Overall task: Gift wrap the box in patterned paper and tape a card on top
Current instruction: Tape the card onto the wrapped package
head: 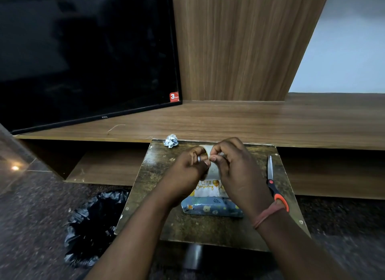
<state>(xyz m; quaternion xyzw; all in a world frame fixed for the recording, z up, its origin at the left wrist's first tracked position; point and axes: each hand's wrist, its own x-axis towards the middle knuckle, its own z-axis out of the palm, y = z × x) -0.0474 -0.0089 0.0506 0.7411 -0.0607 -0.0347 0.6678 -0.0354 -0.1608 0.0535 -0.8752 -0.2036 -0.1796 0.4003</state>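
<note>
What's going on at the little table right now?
A person is holding a roll of clear tape in both hands above the wrapped box; the left hand grips the roll while the right hand pinches at its edge. A Happy Birthday card lies on the box. Scissors lie untouched to the right, and a crumpled paper scrap sits at the table's far edge.
</note>
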